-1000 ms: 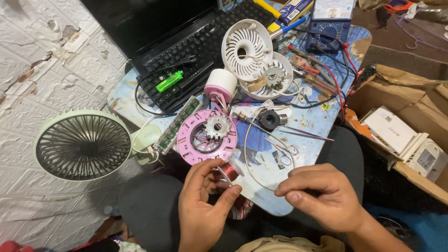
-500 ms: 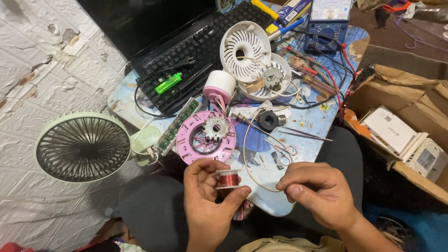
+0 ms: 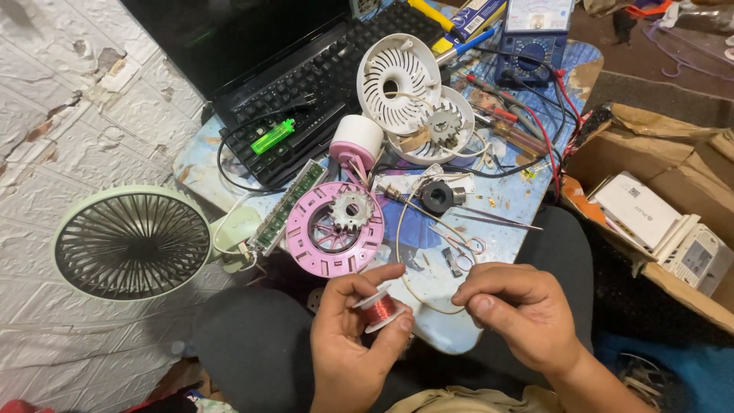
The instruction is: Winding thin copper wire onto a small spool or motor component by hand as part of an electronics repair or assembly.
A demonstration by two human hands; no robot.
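Green fan grille (image 3: 131,243), black keyboard (image 3: 306,95), blue multimeter (image 3: 533,46), cardboard box (image 3: 657,199)

The spool (image 3: 379,307) is a small bobbin wound with reddish copper wire between two pale flanges. It sits near the front of the scene, just left of centre, over the near edge of the blue board, lying tilted with one flange facing up and to the left. The left hand (image 3: 353,344) pinches it, thumb on the lower right flange and forefinger on the upper one. Any strand running right toward the right hand (image 3: 520,313), whose thumb and forefinger are pressed together, is too fine to make out.
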